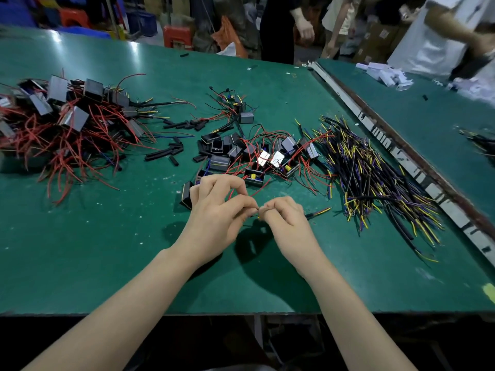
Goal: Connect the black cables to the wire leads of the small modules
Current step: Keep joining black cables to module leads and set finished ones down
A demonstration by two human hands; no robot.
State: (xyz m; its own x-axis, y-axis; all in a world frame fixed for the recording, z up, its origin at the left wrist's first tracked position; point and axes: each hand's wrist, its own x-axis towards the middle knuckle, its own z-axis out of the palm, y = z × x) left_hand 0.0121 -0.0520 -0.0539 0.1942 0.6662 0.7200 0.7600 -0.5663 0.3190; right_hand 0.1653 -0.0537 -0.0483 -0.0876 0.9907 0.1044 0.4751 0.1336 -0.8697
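My left hand (217, 207) and my right hand (285, 218) meet fingertip to fingertip above the green table (107, 250). The left hand pinches a thin red wire lead (258, 192) that runs back to the small modules (254, 178). The right hand pinches one end of a black cable (317, 212), whose yellow and purple tips stick out to the right. Where the two wire ends meet is hidden between my fingers. One black module (186, 195) lies just left of my left hand.
A heap of modules with red leads (67, 121) fills the far left. Loose black sleeve pieces (171, 152) lie mid-table. A pile of black cables with yellow and purple tips (375, 178) spreads at right beside a metal rail (401, 153). People stand beyond the table.
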